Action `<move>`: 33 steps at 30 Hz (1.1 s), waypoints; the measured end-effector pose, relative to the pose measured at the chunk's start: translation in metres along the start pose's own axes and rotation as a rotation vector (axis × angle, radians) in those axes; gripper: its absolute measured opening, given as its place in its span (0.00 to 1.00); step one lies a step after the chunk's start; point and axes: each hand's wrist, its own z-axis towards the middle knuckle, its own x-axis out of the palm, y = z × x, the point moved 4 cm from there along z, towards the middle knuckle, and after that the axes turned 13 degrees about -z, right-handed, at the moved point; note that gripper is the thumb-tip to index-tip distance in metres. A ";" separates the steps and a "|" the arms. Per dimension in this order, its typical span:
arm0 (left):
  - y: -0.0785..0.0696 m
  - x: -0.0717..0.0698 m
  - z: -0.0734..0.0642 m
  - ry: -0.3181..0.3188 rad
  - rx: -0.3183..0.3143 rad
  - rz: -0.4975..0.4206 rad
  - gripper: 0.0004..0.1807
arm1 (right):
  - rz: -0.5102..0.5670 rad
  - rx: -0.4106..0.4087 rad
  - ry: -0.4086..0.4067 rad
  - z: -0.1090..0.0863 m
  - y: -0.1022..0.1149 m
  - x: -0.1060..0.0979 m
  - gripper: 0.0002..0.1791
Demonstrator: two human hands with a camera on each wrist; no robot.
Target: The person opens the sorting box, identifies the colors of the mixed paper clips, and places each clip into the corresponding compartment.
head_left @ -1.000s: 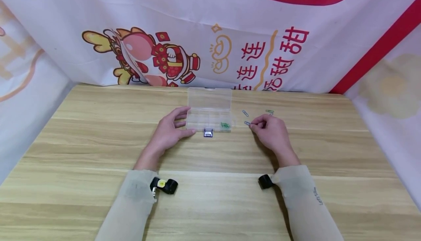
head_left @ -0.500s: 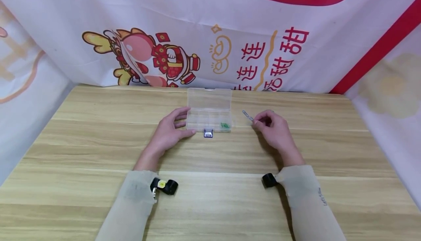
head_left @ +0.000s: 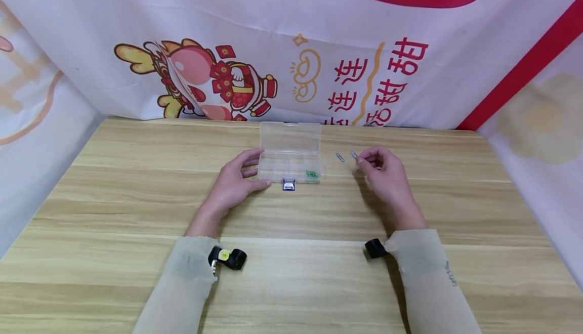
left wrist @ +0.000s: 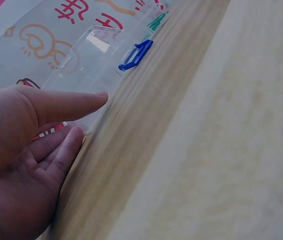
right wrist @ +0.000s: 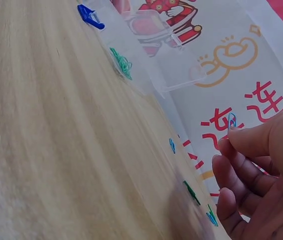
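Tabletop (head_left: 291,278), paperclip (right wrist: 232,120) in pinched right grip (head_left: 383,173)

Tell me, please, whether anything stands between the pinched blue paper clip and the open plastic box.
Nothing visible stands in the way; a loose blue clip lies flat on the table between the pinched clip and the box.

soft, even light; wrist views dimmer

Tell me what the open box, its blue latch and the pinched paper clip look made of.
Box: probably clear, glossy plastic; the backdrop shows through its lid. Latch: likely smooth, opaque plastic, evenly blue. Paper clip: thin bent wire, perhaps coated metal, given its blue colour.
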 end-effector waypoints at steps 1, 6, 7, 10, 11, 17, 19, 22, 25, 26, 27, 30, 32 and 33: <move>0.000 0.000 0.000 0.000 0.000 0.001 0.44 | 0.006 0.001 0.003 0.000 0.000 0.000 0.14; 0.000 -0.001 0.000 -0.001 0.001 -0.002 0.44 | 0.010 0.011 0.014 -0.001 0.003 0.002 0.14; 0.000 -0.001 0.000 -0.001 0.001 -0.003 0.44 | 0.011 0.011 0.017 -0.001 0.004 0.003 0.14; 0.000 -0.002 0.000 -0.001 0.001 -0.004 0.44 | 0.020 0.004 0.024 -0.001 0.008 0.007 0.13; 0.000 -0.002 0.000 -0.001 0.001 -0.004 0.44 | 0.025 -0.001 0.028 -0.001 0.009 0.009 0.13; 0.000 -0.001 -0.001 0.001 0.004 -0.011 0.44 | 0.050 -0.032 0.053 0.000 0.017 0.020 0.12; 0.000 0.000 -0.001 0.003 0.001 -0.016 0.44 | 0.048 -0.036 0.057 0.000 0.018 0.023 0.11; 0.000 0.001 0.000 0.007 -0.006 -0.023 0.44 | 0.038 -0.032 0.061 -0.001 0.017 0.026 0.11; 0.001 0.001 0.000 0.006 -0.011 -0.021 0.44 | 0.028 -0.034 0.063 -0.001 0.017 0.030 0.11; 0.001 0.001 0.000 0.004 -0.011 -0.020 0.44 | 0.027 -0.038 0.061 0.000 0.018 0.031 0.11; 0.001 0.001 -0.001 0.005 -0.010 -0.017 0.44 | 0.024 -0.041 0.060 0.000 0.019 0.033 0.11; 0.000 0.001 -0.001 0.005 -0.004 -0.014 0.44 | 0.019 -0.050 0.058 0.001 0.024 0.037 0.10; 0.000 0.000 -0.001 0.004 -0.003 -0.012 0.45 | 0.019 -0.056 0.055 0.002 0.028 0.040 0.09; 0.000 0.000 0.000 0.004 -0.003 -0.012 0.45 | 0.020 -0.057 0.055 0.002 0.030 0.041 0.09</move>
